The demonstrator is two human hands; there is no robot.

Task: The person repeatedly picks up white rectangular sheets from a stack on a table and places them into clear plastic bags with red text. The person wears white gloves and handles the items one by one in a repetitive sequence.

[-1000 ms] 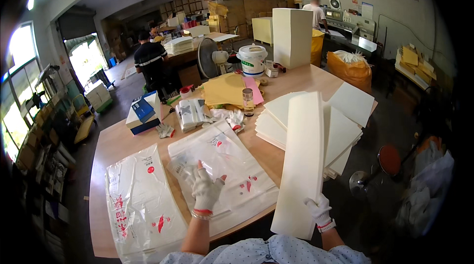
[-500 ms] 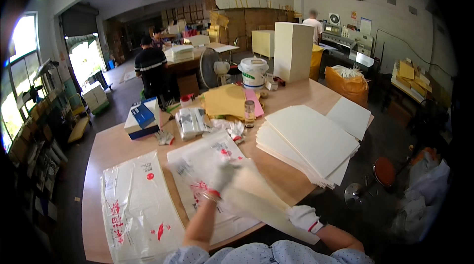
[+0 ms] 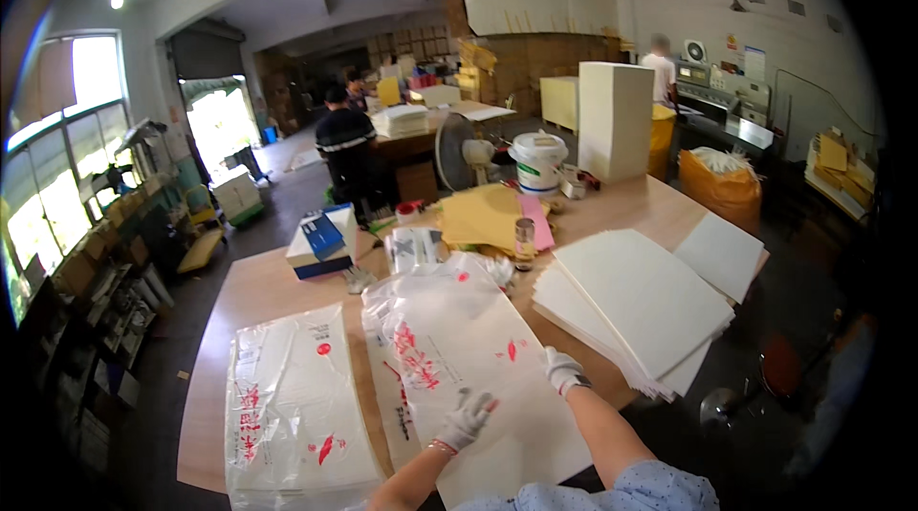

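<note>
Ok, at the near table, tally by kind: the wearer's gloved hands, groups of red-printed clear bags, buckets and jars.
Gloved hands: 2 (left hand, right hand)
Bag groups: 2 (left bags, middle bags; layers uncountable)
Bucket: 1
Jar: 1
Total: 6

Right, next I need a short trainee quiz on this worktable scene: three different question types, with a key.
1. True or false: the left hand and right hand both wear white gloves.
2. Which hand is nearer the stack of white sheets? A) left B) right
3. Fill in: in the picture, the fan stands to the ____ of the white bucket.

Key: 1. True. 2. B. 3. Left.
</note>
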